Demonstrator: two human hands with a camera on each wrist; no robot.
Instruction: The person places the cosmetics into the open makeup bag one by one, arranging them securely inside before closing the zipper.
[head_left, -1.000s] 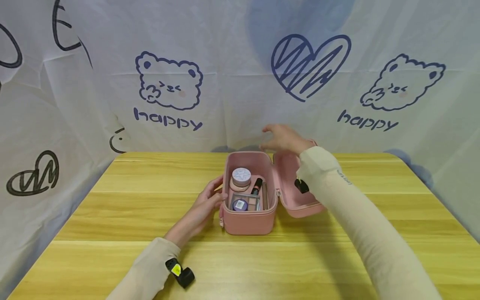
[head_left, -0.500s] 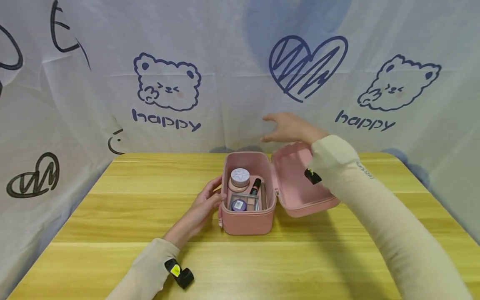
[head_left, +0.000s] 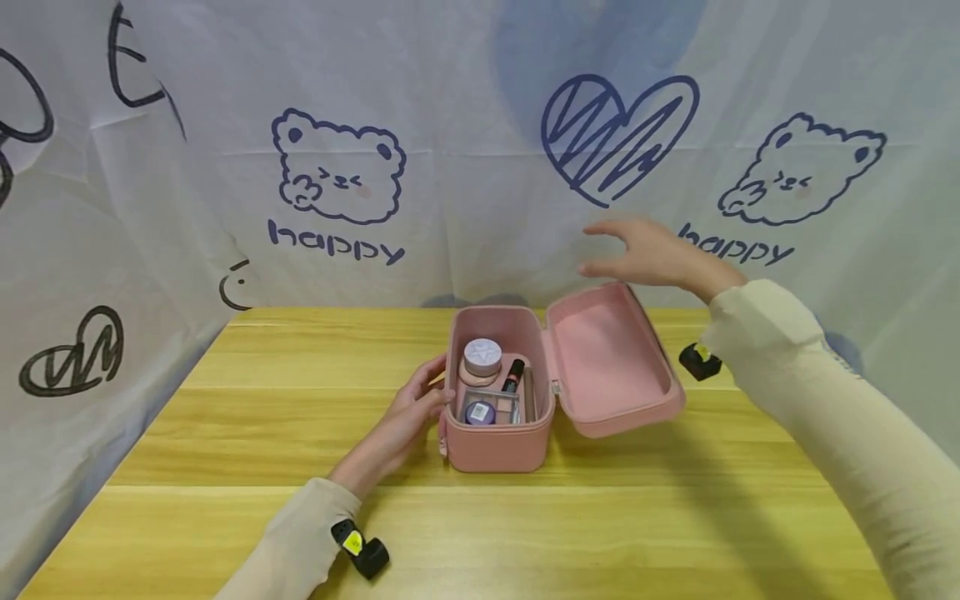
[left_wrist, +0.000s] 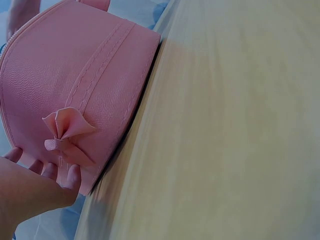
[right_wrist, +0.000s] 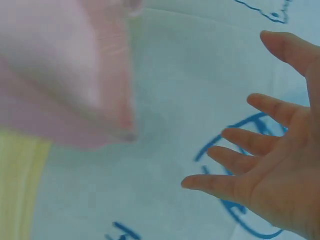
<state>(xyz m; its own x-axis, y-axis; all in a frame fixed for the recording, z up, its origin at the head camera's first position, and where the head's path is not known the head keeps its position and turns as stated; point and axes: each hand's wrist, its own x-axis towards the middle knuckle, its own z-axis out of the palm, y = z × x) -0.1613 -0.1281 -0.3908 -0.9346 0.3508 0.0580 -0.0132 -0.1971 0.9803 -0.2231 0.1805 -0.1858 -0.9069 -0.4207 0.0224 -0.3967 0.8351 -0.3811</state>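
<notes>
A pink makeup case [head_left: 497,450] stands on the table, its hinged lid [head_left: 611,354] swung out to the right. Inside are a round lilac container with a star top [head_left: 482,356], a black tube [head_left: 514,374], a slim brown stick [head_left: 529,394], a clear-lidded palette [head_left: 506,402] and a small purple round pot [head_left: 480,413]. My left hand [head_left: 408,414] rests against the case's left side, fingertips near a pink bow [left_wrist: 67,132] in the left wrist view. Above and behind the lid, my right hand [head_left: 648,250] is in the air, fingers spread and holding nothing.
The wooden table [head_left: 285,433] extends around the case. Behind it hangs a white cloth [head_left: 480,208] printed with bears and a heart. Wrist cameras sit on both sleeves, including a black one [head_left: 360,550] at the left.
My right hand has moved right, away from the lid, and risen slightly. The lid has swung wider and its inside shows fully. The left hand stays at the case.
</notes>
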